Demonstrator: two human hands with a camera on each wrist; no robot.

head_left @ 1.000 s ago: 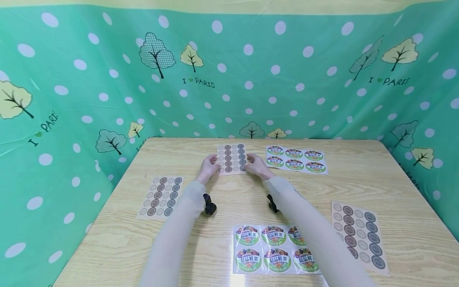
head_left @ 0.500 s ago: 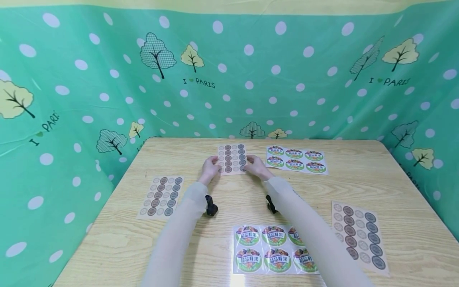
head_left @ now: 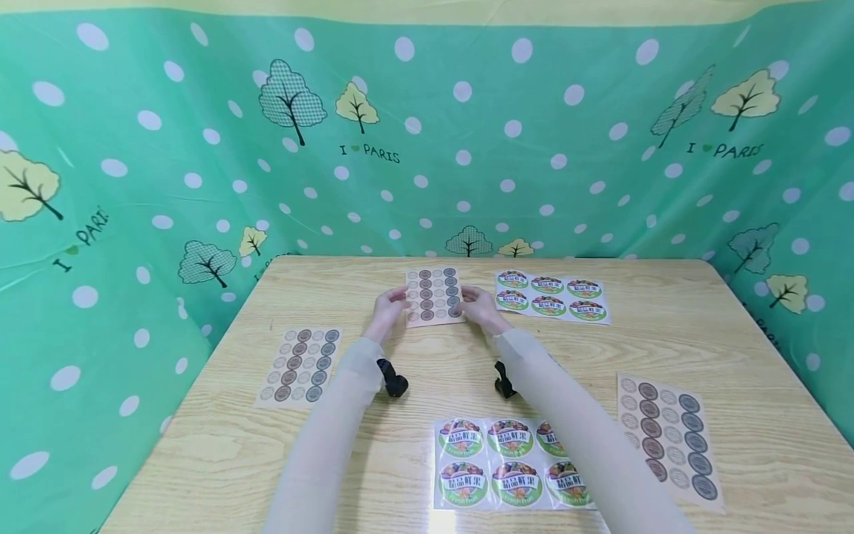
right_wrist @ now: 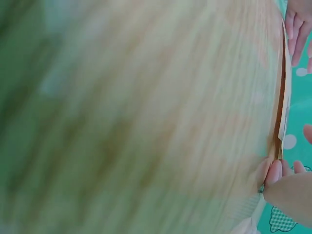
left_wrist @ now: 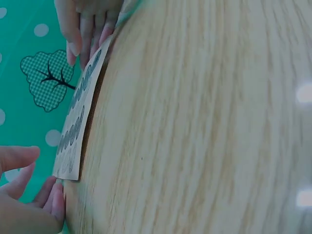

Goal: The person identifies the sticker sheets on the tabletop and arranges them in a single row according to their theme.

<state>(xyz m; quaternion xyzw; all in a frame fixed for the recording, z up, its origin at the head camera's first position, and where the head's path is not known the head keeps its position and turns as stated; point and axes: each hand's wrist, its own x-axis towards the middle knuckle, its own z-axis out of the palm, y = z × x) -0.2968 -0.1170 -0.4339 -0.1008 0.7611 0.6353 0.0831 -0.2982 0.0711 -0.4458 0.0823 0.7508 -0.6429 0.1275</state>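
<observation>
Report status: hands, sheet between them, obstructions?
Left hand, right hand touching opposite sides of round-sticker sheet. Sheet printed side up, far side of table. Fruit-label sheet beside right hand; nothing visibly blocking.

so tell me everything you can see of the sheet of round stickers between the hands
The sheet of round stickers is pale tan, rectangular and paper-like, with four columns of circles: pale, brown, pale, dark grey. It sits printed side up at the far side of the wooden table, left of the fruit-label sheet. Its near edge looks slightly raised, with a dark gap beneath. The left hand touches its left side, the right hand its right.
</observation>
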